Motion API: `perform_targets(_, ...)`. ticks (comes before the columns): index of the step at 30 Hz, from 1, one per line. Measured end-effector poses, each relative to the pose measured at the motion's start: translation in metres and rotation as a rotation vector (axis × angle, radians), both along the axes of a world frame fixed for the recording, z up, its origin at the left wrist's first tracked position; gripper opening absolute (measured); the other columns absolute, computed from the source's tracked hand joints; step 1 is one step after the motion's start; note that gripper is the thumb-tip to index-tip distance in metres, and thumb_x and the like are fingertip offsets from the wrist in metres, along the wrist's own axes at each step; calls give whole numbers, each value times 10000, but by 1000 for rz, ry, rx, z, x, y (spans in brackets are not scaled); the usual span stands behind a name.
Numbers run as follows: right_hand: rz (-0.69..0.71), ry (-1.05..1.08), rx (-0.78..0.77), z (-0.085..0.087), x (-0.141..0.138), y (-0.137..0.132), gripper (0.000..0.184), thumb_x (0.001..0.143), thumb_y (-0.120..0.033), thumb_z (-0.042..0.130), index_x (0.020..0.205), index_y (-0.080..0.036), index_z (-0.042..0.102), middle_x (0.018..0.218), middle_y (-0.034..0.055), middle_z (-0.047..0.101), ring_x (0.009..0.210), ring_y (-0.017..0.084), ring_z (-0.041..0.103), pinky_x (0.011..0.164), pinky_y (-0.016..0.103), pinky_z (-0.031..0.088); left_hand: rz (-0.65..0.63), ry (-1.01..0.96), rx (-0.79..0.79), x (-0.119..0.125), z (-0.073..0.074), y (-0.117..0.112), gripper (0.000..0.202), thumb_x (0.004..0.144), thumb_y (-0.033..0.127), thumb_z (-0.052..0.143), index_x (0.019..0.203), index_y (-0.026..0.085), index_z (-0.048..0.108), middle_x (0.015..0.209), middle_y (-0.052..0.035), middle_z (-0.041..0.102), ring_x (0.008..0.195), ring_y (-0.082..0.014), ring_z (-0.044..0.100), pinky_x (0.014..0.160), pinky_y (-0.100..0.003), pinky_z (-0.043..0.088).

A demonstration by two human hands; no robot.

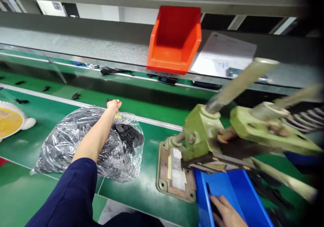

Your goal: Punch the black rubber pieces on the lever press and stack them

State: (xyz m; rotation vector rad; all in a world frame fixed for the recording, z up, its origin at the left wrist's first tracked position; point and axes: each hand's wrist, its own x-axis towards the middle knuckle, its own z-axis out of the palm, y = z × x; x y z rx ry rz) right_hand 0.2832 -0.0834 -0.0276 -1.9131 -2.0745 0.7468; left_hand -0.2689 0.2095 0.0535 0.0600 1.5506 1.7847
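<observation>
My left arm in a dark blue sleeve stretches across a clear plastic bag (76,136) full of black flat parts. My left hand (113,105) is closed at the bag's far edge, on or beside a black part on the green belt; what it grips is too small to make out. My right hand (226,211) lies at the bottom of the view inside a blue bin (243,190), fingers flat and apart on the bin's floor, touching a dark part. Just behind the bin stands a green hand press (202,132) with a long lever.
An orange bin (174,41) hangs on the grey rail at the back, with a paper sheet (222,55) beside it. Loose black parts (76,95) lie scattered on the green conveyor. A white and yellow object (10,120) sits at the left edge.
</observation>
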Motion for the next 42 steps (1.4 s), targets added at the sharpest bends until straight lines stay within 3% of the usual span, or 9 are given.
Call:
perform_targets(7,-162,73,50,18,-2,-18,321,748,-466,518,797,-251,753,841,95,713,821,283,675,880,464,524,-323,107,140,62,27,-75,257,759,-29,618,953,131,566,754,-39,652,649,-123,673,633,-230,586)
perform_targets(10,-258,174,119,28,1,-22,308,705,-482,607,790,-231,764,895,114,695,914,298,636,973,498,464,-469,216,176,87,29,-115,263,721,9,687,942,119,595,764,-48,666,625,-116,665,611,-215,571)
perform_targets(15,-361,474,110,49,-9,-36,394,750,-538,655,939,-208,759,883,82,688,824,231,602,844,413,482,-671,474,251,138,20,-194,252,683,179,798,893,134,666,787,-41,689,669,-132,668,617,-223,568)
perform_targets(18,-323,735,-1,54,-37,-50,499,804,-586,631,1055,-163,714,754,43,652,658,164,550,670,344,473,-1000,710,389,178,18,-248,179,784,260,750,934,168,717,832,-65,721,720,-164,685,663,-274,585)
perform_targets(22,-203,1005,-141,57,-84,-64,504,822,-639,620,912,-147,689,656,24,588,602,130,516,566,289,449,-1365,1044,790,229,18,-299,257,892,215,654,1142,218,712,1062,-100,714,953,-195,693,806,-315,592)
perform_targets(25,-135,1125,-208,58,-103,-69,495,818,-656,625,784,-163,649,625,9,551,580,111,491,532,262,436,-1424,1167,959,249,14,-312,271,935,198,606,1190,220,696,1082,-106,700,988,-182,686,849,-302,584)
perform_targets(30,-129,1180,-204,57,-106,-74,476,834,-638,614,844,-165,663,626,-7,557,550,105,497,537,269,452,-1322,1153,899,251,-3,-314,183,929,209,631,1082,212,732,934,-70,722,849,-156,698,759,-269,587)
perform_targets(33,-170,1112,-99,55,-105,-78,401,795,-521,720,1014,-186,688,718,0,620,626,120,558,611,285,487,-1264,1081,827,249,-12,-318,167,918,193,644,1050,214,743,933,-66,735,848,-159,703,760,-282,590)
perform_targets(42,-159,878,252,56,-109,-86,163,831,-384,701,914,-246,727,861,40,698,783,175,616,760,343,524,-1269,999,798,246,-22,-325,159,908,220,664,1037,214,755,954,-76,748,869,-172,715,777,-305,600)
